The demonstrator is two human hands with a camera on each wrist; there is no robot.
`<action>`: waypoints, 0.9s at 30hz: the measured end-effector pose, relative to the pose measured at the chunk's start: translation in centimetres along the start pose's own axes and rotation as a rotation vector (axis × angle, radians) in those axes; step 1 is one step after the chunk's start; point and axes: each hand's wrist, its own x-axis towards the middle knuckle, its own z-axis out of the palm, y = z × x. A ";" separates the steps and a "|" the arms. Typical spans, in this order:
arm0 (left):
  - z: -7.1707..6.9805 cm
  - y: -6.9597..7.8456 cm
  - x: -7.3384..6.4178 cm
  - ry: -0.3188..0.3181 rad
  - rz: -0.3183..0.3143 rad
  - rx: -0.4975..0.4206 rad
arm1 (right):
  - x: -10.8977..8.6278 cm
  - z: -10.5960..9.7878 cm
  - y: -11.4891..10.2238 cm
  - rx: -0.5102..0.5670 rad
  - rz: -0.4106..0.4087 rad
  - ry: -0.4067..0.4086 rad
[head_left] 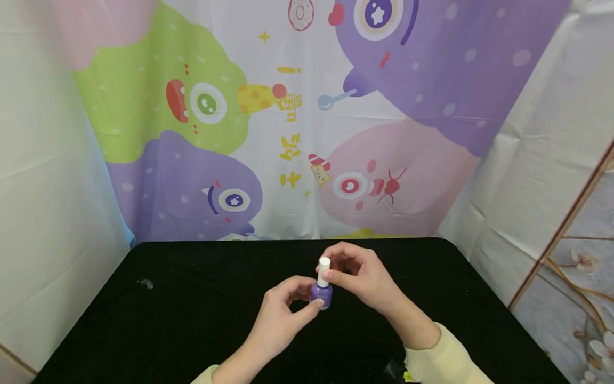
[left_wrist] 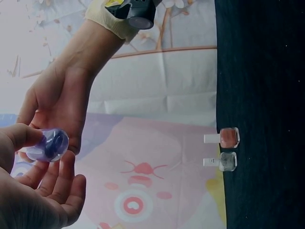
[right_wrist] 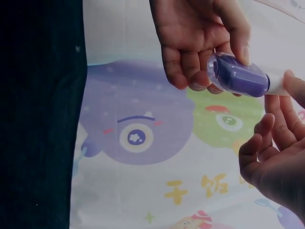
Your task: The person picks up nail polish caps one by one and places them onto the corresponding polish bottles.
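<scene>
A nail polish bottle [head_left: 321, 294] with purple polish and a white cap [head_left: 324, 272] is held over the black table, cap upward. My left hand [head_left: 283, 314] pinches the purple glass between thumb and fingers. From the right side, my right hand [head_left: 364, 277] grips the white cap with its thumb and fingertips. The right wrist view shows the bottle's clear base at the left hand and the cap in the right hand's fingers, the cap still joined to the bottle.
Toward the table's far edge, the left wrist view shows a reddish nail polish bottle [left_wrist: 229, 138] and a grey one [left_wrist: 228, 161], both white-capped. A small clear scrap [head_left: 145, 284] lies on the left of the black tabletop [head_left: 192, 330]. Behind hangs a cartoon-printed curtain [head_left: 307, 213].
</scene>
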 end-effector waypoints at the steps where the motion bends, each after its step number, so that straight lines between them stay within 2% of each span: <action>1: 0.0 0.0 0.0 0.001 0.001 0.001 | 0.0 0.0 0.0 -0.007 0.000 0.004; 20: 0.0 0.2 0.1 0.021 0.006 0.043 | 0.0 0.6 -0.2 -0.071 0.030 0.101; 27: 0.0 0.0 0.1 0.010 0.000 0.026 | 0.1 0.5 -0.1 -0.082 0.019 0.083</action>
